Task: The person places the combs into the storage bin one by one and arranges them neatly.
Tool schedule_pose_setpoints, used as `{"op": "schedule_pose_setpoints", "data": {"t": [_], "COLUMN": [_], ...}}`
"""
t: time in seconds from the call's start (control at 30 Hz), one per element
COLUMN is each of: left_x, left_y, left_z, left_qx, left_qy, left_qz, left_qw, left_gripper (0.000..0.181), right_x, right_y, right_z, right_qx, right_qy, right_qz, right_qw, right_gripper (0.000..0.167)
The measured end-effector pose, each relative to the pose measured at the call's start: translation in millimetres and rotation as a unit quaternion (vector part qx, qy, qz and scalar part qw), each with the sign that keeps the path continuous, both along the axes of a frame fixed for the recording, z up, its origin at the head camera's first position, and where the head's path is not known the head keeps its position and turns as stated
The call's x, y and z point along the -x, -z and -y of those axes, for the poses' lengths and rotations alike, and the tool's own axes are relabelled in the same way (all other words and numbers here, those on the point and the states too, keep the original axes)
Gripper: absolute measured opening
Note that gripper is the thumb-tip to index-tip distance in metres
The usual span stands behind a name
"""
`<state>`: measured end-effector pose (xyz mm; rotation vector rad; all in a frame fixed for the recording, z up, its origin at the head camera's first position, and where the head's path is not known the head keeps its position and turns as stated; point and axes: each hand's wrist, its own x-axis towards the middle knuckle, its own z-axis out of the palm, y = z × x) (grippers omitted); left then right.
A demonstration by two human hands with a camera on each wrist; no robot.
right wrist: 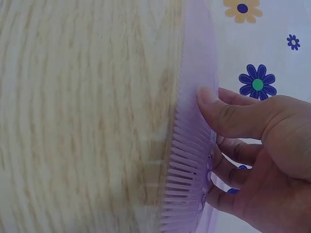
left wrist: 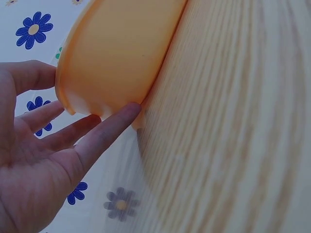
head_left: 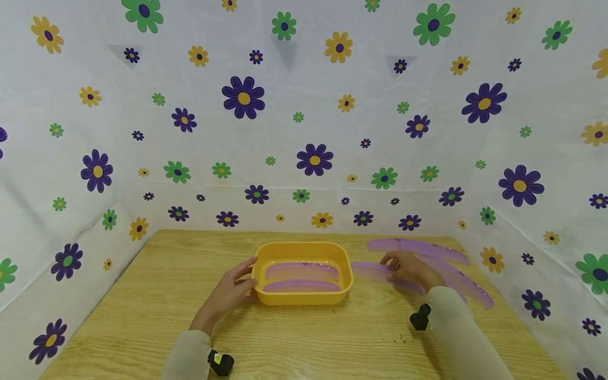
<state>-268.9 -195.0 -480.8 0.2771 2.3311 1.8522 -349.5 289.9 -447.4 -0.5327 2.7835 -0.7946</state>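
Note:
A yellow tray (head_left: 301,300) holds two purple translucent combs (head_left: 300,285). My left hand (head_left: 228,295) touches the tray's left end with spread fingers; in the left wrist view the fingertips of the left hand (left wrist: 63,141) rest along the tray's wall (left wrist: 116,53). To the right of the tray, my right hand (head_left: 410,268) pinches a purple comb (head_left: 370,271) by its back edge. In the right wrist view the thumb of the right hand (right wrist: 257,145) lies on the near face of the comb (right wrist: 194,116), the other fingers behind it, the teeth facing the table.
Several more purple combs (head_left: 439,252) lie on the wooden table (head_left: 285,338) beyond and right of my right hand. A white curtain (head_left: 294,142) with flower prints stands behind and at both sides. Small dark specks lie on the table near the right wrist.

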Motion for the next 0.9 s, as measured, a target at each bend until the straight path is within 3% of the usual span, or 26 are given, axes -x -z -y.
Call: {"op": "schedule_pose_setpoints", "data": {"t": [0.23,0.67,0.9], "left_x": [0.1,-0.9,-0.6], "left_y": [-0.3,-0.1,-1.0], "left_z": [0.2,0.3,0.1], "left_qx": [-0.002,0.002,0.000], "left_qy": [0.001,-0.003,-0.001], "left_qz": [0.002,0.001,0.001], "left_qw": [1.0000,1.0000,1.0000], "left_gripper": [0.061,0.062,0.063], "right_x": [2.6,-0.5,-1.6], "right_y": [-0.4,-7.2,-13.6], "right_z": [-4,-9,-8], "right_qx": [-0.006,0.023,0.044], "right_qy": [0.011,-0.036,-0.044], "right_qz": [-0.007,-0.043,-0.034], "right_qw": [0.9999,0.9982,0.9975], "right_gripper": [0.035,0.030,0.029]}}
